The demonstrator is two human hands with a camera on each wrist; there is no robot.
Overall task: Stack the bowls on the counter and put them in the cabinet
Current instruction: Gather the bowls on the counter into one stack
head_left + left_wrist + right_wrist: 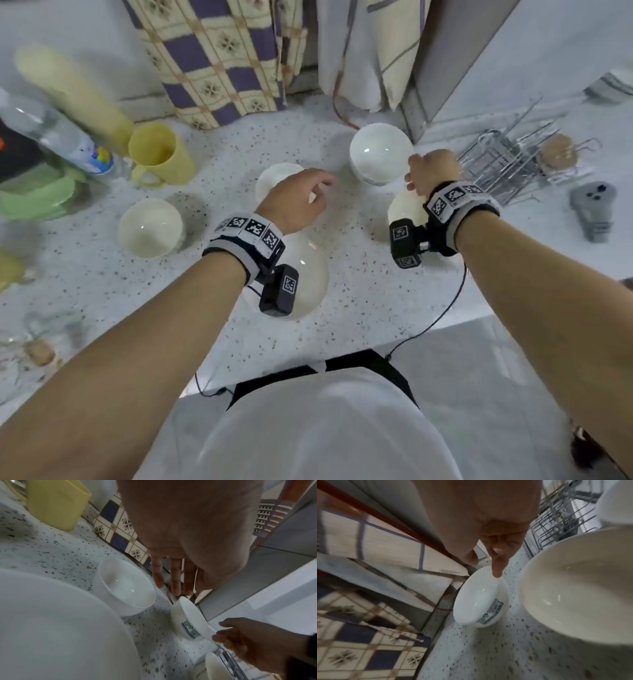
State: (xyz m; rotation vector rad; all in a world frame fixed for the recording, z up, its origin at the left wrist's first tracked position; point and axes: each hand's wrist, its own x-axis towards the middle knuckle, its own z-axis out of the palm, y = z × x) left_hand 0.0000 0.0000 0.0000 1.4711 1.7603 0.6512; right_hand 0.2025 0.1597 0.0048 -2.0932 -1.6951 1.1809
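Nothing stacked yet: every bowl sits on its own on the speckled counter (359, 291), and no cabinet interior shows, so by this reading the whole job lies ahead. The right hand (432, 171) is at the labelled bowl (381, 154) just beyond its fingertips; in the right wrist view a fingertip touches the rim while the rest stay loosely extended, no grip closed. The left hand (297, 200) hovers, fingers relaxed and straight, holding nothing, over the small bowl (279, 178) directly beneath it.

Count them: five bowls. Besides those two, the cream bowl (406, 209) tucked under the right wrist, the large bowl (308, 274) below the left wrist, and the outlying bowl (150, 228) well out to the left hand's left. One yellow mug (159, 154) beyond that, one wire rack (507, 164) to the right hand's right.
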